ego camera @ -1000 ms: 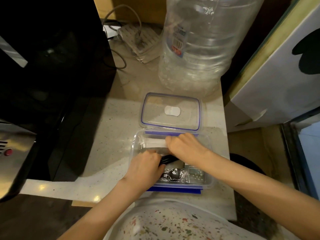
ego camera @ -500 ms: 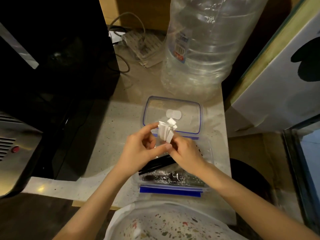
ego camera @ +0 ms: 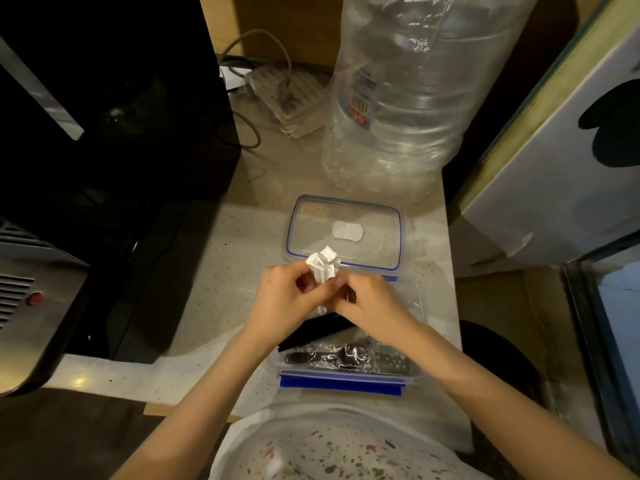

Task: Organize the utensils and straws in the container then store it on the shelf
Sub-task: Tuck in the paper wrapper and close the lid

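At the far left we see a steel appliance (ego camera: 31, 306) with a red button, and beside it a large black appliance (ego camera: 114, 150) standing on the speckled counter (ego camera: 214, 271). Moving right, our left hand (ego camera: 282, 304) is raised over the container (ego camera: 349, 362), its fingers curled and pinching the left side of a small bundle of white paper-wrapped pieces (ego camera: 323, 266), probably straws, though we cannot tell for sure. Our right hand (ego camera: 367, 301) meets it from the other side, thumb and fingers closed on the lower part of the same bundle. Both hands grasp it together, above the far end of the container. Inside that clear, blue-clipped container lie black sticks (ego camera: 311, 332) and plastic-wrapped black utensils (ego camera: 332, 358). Just behind the hands, the container's lid (ego camera: 346, 233) rests flat on the counter. Further back stands a big clear water bottle (ego camera: 415, 98), and at the right edge a white board (ego camera: 554, 168) leans.
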A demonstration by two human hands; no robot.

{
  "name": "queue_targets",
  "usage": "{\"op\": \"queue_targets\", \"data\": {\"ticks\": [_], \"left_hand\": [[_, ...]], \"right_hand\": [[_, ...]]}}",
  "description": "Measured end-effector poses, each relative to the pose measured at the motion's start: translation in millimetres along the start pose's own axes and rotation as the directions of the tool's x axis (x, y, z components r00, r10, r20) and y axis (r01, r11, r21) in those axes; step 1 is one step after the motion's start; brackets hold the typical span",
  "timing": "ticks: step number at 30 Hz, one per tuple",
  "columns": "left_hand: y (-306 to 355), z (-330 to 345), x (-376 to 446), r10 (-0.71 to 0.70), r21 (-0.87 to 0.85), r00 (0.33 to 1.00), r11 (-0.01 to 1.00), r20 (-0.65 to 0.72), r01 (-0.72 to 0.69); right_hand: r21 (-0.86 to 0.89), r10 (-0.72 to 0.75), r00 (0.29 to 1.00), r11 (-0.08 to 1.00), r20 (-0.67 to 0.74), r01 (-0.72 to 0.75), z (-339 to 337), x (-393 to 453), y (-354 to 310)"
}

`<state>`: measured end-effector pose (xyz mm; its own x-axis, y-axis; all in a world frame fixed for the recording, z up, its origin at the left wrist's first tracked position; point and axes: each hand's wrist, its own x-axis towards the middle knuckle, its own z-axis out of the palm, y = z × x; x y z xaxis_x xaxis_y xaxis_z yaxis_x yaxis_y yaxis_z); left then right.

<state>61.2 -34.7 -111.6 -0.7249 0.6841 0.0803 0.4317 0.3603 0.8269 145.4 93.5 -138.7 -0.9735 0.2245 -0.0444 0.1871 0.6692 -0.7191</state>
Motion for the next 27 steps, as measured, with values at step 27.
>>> {"op": "queue_targets", "data": {"ticks": [27], "left_hand": [[2.6, -26.2, -4.4, 0.129, 0.493, 0.946, 0.828, 0.298, -0.269]], "right_hand": [[-0.769, -0.026, 0.979, 0.614, 0.202, 0.175, -7.5, -3.3, -8.2]]}}
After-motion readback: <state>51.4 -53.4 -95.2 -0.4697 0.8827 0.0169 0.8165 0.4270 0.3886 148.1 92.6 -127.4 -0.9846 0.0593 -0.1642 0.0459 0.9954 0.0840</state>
